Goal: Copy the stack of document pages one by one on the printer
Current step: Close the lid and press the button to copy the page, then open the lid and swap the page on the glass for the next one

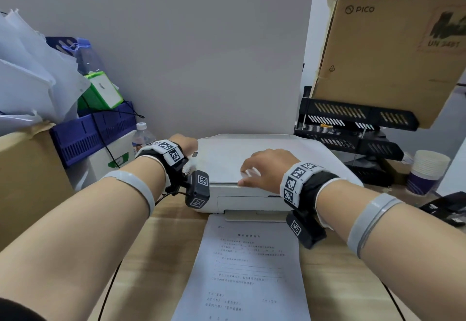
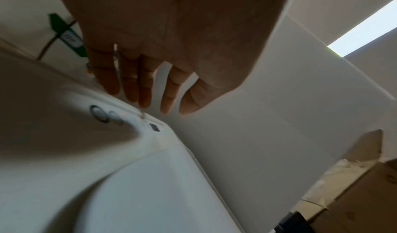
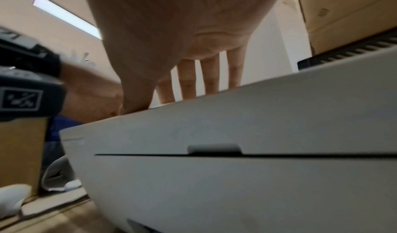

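Observation:
A white printer point(image 1: 290, 154) stands at the back of the wooden desk with its flat lid down. My right hand point(image 1: 262, 169) rests open on the lid's front edge, fingers spread on top and thumb at the rim; the right wrist view shows the same hand point(image 3: 182, 84) above the printer's front point(image 3: 236, 177). My left hand point(image 1: 185, 143) hovers open over the printer's left rear corner. In the left wrist view its straight fingers point(image 2: 146, 90) hang just above the round buttons point(image 2: 107, 114). A printed document page point(image 1: 242, 270) lies on the desk before the printer.
At left stand a cardboard box point(image 1: 27, 182), a blue basket point(image 1: 93, 131), loose white papers point(image 1: 30, 73) and a water bottle point(image 1: 142, 134). Black letter trays point(image 1: 353, 129), a large cardboard box point(image 1: 388, 51) and stacked paper cups point(image 1: 426, 172) are at right. A grey wall rises behind.

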